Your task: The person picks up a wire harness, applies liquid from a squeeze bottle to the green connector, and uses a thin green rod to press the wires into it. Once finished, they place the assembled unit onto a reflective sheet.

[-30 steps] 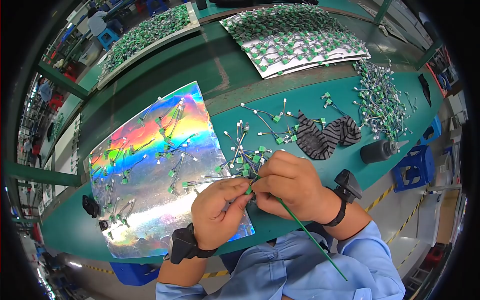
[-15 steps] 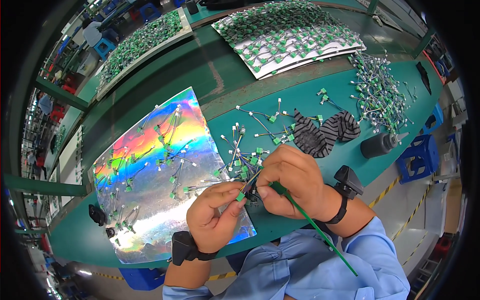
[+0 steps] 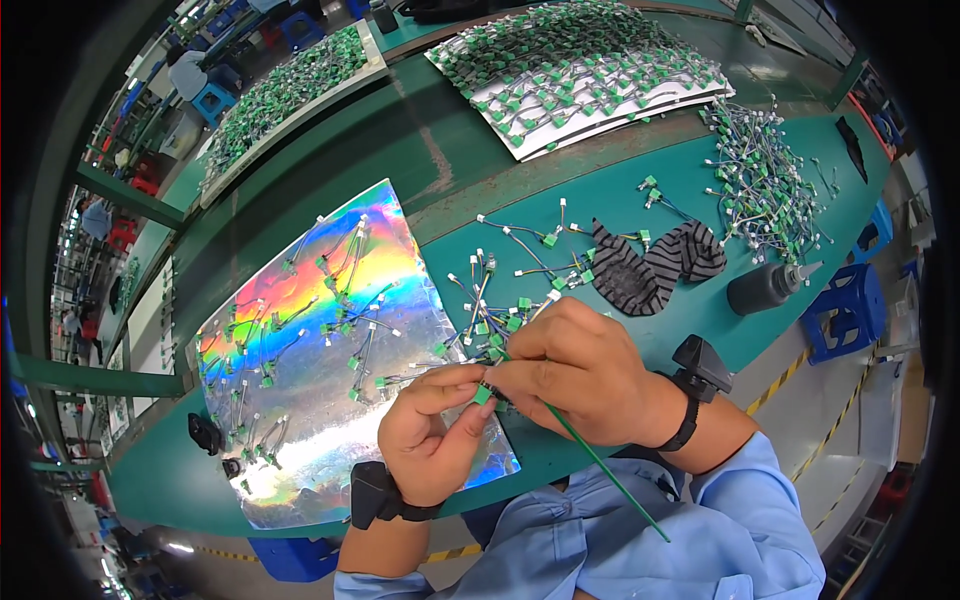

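My left hand (image 3: 428,440) is closed, pinching a small green connector (image 3: 483,395) of a wire harness between thumb and fingers. My right hand (image 3: 590,375) meets it at the fingertips, closed round a thin green stick (image 3: 612,475) that slants down toward my lap. The stick's upper end is hidden by the fingers, as are most of the harness wires. A white plug (image 3: 553,296) pokes out above my right knuckles. Just beyond both hands lies a loose heap of harnesses (image 3: 490,318) with green and white ends.
A shiny rainbow foil sheet (image 3: 300,400) with several harnesses spreads at left. Striped grey cloth (image 3: 640,275) and a dark bottle (image 3: 765,290) lie at right, before a large harness pile (image 3: 765,185). Harness-covered white boards (image 3: 540,140) stand farther back on the green bench (image 3: 470,215).
My right hand has closed in on the left fingertips, and the green stick has swung leftward with it. My left hand keeps its pinch on the green connector.
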Tool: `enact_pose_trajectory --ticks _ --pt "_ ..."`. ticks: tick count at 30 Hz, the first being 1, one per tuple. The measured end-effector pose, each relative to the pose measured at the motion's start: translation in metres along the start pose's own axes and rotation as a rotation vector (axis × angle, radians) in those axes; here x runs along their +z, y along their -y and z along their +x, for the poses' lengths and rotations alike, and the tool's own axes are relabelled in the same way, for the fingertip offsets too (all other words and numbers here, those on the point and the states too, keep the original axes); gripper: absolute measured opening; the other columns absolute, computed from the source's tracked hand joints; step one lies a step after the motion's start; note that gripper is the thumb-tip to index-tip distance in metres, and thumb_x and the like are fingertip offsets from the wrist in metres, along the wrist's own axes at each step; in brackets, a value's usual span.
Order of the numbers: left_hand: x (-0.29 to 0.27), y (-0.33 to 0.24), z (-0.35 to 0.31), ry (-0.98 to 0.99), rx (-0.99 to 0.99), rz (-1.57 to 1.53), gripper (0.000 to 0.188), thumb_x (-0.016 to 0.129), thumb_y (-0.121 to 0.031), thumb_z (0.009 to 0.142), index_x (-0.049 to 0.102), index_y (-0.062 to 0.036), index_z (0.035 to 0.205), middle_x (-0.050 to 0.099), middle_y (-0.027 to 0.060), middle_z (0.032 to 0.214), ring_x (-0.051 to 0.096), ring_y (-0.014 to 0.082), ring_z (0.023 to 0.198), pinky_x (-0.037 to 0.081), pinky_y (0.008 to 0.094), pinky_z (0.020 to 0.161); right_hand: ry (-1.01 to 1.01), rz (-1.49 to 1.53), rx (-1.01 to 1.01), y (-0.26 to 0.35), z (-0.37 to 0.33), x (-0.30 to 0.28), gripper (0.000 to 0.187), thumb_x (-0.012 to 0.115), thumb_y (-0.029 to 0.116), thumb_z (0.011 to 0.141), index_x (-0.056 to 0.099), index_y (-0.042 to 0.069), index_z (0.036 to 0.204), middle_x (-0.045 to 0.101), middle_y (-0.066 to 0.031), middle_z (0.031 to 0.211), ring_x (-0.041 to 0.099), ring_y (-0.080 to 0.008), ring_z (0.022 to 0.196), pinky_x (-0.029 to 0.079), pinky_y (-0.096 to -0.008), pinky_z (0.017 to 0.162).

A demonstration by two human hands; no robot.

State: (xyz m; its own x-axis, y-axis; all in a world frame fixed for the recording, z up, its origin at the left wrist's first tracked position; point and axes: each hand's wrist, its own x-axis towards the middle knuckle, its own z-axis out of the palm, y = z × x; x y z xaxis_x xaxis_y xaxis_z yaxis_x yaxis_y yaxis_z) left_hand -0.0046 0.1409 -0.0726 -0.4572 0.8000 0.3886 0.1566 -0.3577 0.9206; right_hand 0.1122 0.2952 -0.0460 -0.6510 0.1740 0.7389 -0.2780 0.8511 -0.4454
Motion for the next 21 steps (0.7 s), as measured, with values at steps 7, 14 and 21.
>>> enact_pose_trajectory --ticks 7,14,21 --pt "0.001 -0.001 0.002 0.014 -0.046 -0.018 0.030 0.064 0.012 0.078 0.055 -0.0015 0.104 0.060 0.0190 0.112 0.058 0.0235 0.103 0.045 0.0334 0.089 0.013 -0.014 0.017 0.000 -0.004 0.001 0.034 0.076 0.003 0.057 0.067 0.009 0.089 0.057 -0.0026 0.083 0.055 -0.0199 0.073 0.046 -0.0281 0.057" --pt "0.003 -0.002 0.002 0.006 -0.155 -0.005 0.030 0.065 0.010 0.079 0.054 -0.0007 0.104 0.061 0.0152 0.106 0.058 0.0206 0.098 0.045 0.0324 0.088 0.016 -0.032 0.021 0.000 -0.004 -0.001 0.031 0.075 0.004 0.058 0.066 0.008 0.087 0.056 -0.0027 0.083 0.055 -0.0200 0.073 0.046 -0.0289 0.057" --pt "0.002 -0.005 0.012 -0.150 -0.221 -0.150 0.022 0.062 0.005 0.084 0.055 0.0013 0.104 0.059 0.0112 0.100 0.058 0.0163 0.092 0.048 0.0292 0.078 -0.034 -0.031 0.049 -0.006 0.000 -0.007 0.024 0.072 0.003 0.066 0.065 0.006 0.090 0.056 -0.0050 0.084 0.055 -0.0213 0.074 0.045 -0.0323 0.064"
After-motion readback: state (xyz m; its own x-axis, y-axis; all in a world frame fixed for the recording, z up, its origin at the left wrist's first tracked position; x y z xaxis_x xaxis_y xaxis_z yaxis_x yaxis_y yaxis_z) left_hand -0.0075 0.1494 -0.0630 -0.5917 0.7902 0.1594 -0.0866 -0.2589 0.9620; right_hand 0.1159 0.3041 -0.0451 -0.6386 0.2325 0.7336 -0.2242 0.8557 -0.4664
